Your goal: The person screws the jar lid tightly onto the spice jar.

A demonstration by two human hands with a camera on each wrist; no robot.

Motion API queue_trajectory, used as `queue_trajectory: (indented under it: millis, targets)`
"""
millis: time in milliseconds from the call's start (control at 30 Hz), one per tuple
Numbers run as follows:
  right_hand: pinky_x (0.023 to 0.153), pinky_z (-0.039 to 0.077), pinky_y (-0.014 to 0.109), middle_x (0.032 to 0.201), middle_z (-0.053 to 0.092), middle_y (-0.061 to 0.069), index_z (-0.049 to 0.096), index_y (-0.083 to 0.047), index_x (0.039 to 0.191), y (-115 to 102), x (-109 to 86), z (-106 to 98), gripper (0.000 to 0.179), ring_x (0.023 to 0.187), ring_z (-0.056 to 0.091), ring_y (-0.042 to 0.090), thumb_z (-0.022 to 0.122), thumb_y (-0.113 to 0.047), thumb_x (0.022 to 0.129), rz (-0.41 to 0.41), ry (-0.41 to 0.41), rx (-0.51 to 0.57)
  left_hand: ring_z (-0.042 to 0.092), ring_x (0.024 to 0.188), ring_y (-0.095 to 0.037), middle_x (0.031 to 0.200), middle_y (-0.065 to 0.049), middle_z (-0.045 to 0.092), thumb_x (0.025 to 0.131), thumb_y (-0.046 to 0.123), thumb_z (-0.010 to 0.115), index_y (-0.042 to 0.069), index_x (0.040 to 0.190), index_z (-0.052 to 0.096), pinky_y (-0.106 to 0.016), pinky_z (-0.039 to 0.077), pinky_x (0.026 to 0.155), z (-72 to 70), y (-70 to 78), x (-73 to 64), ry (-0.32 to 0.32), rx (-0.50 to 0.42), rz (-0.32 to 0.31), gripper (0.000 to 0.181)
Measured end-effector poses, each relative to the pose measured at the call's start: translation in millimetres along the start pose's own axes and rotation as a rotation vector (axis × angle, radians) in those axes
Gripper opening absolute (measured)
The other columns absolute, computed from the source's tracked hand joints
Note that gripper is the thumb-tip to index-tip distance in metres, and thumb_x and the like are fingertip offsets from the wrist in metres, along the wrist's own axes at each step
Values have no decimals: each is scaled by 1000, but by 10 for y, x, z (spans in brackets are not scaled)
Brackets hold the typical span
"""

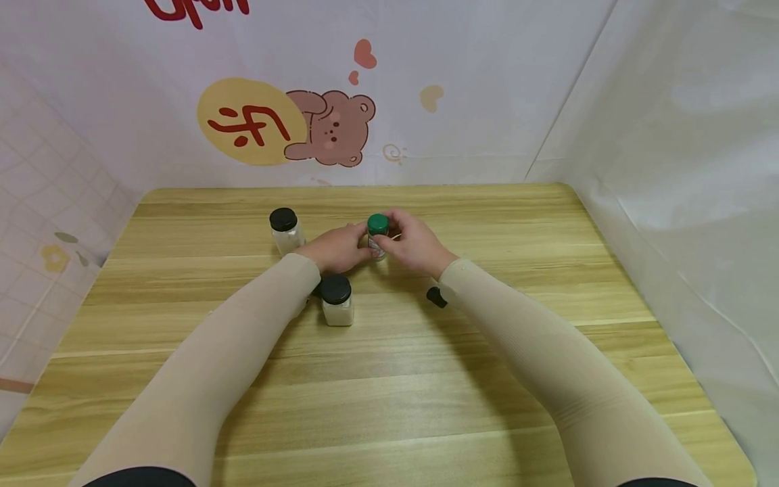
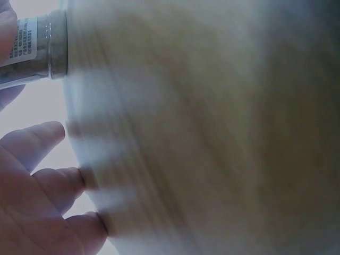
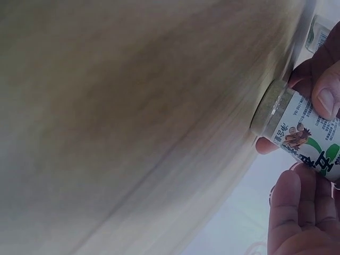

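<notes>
In the head view a small spice jar with a green lid (image 1: 378, 224) stands upright on the table, between both hands. My left hand (image 1: 341, 249) holds it from the left, thumb and index finger around its lower body. From the other side my right hand (image 1: 416, 245) grips it higher up, the thumb in front and the fingers behind. The jar's printed label (image 3: 311, 135) faces the right wrist camera, a thumb across it; brownish powder shows at its base. In the left wrist view several spread fingers (image 2: 58, 186) reach the tabletop beside the jar (image 2: 45, 48).
A black-lidded jar (image 1: 337, 302) with pale contents stands in front of the left wrist. Behind that forearm is another black-lidded jar (image 1: 287, 230). The wooden table (image 1: 377, 392) meets a printed cloth (image 1: 475, 142) at the back. A black wrist piece (image 1: 436, 297) hangs below the right wrist.
</notes>
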State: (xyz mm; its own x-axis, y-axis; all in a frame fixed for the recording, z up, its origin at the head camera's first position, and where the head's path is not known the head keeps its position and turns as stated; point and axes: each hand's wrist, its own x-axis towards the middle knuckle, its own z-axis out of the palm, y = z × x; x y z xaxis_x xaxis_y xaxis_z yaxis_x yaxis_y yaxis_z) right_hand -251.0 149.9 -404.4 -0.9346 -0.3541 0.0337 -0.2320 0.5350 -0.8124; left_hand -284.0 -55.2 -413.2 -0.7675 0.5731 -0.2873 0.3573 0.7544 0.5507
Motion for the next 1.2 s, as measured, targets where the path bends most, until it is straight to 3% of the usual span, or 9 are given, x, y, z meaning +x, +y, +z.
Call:
queue_trajectory:
  millis: [200, 433, 767, 967, 1200]
  targets:
    - [100, 56, 42, 121, 71, 13, 56, -2, 138, 0, 6, -2, 42, 111, 68, 28, 69, -21, 103, 11, 6, -7, 19, 162, -43, 167, -15, 41, 107, 51, 56, 30, 166, 30, -60, 21, 130, -1, -7, 5, -9, 9, 2, 68]
    - [103, 56, 43, 124, 71, 12, 57, -3, 139, 6, -1, -10, 38, 115, 67, 28, 65, -16, 104, -19, -6, 8, 19, 162, -42, 167, -14, 41, 106, 51, 58, 31, 166, 31, -59, 20, 130, 9, -31, 35, -3, 9, -1, 68]
    - [101, 56, 42, 124, 71, 12, 55, -2, 138, 8, -1, -4, 41, 113, 68, 28, 68, -19, 103, 4, 0, 2, 21, 161, -43, 166, -12, 42, 107, 50, 56, 34, 168, 26, -60, 22, 130, 8, -18, 18, 3, 10, 10, 70]
    - [104, 55, 43, 126, 71, 12, 56, -3, 138, 8, -9, -6, 38, 116, 67, 28, 65, -16, 103, -21, -2, 7, 19, 162, -43, 168, -13, 39, 106, 51, 58, 35, 167, 26, -60, 21, 130, 4, -10, 16, -5, 4, 1, 71]
    - [101, 57, 42, 125, 69, 14, 55, -1, 135, 11, -1, 11, 39, 114, 68, 29, 68, -18, 103, 7, 8, 1, 20, 162, -41, 167, -14, 41, 107, 51, 57, 33, 166, 30, -61, 21, 130, -3, -8, 9, -5, 2, -4, 67]
